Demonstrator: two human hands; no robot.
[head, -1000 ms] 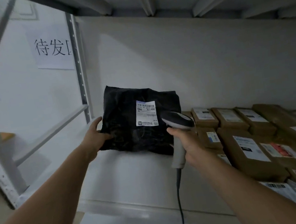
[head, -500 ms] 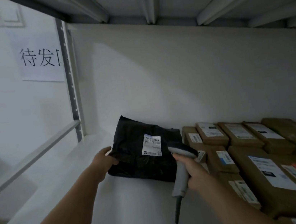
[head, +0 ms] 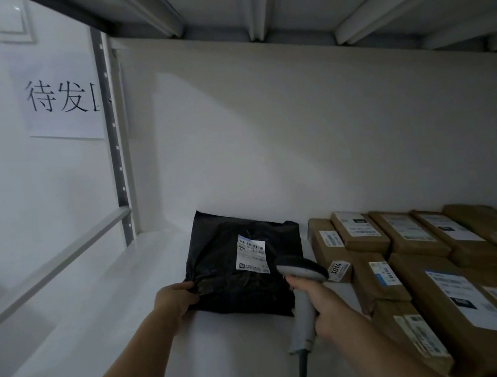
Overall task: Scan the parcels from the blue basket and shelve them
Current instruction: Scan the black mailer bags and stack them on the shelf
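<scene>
White shelf point(head: 125, 315). Flat on it, a black poly parcel point(head: 218, 255), near-left corner in the left hand's point(head: 176, 299) grip. Right of that grip, close-packed brown cardboard parcels point(head: 417, 277), labels up.

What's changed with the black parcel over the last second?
The parcel, held up a second ago, now lies on the shelf, pushed back beside the boxes. The left hand still grips its near corner; the right hand still holds the scanner. Nothing let go; boxes unmoved.

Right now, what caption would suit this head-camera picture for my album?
Left hand holds black parcel on white shelf, right hand gripping a scanner.
</scene>
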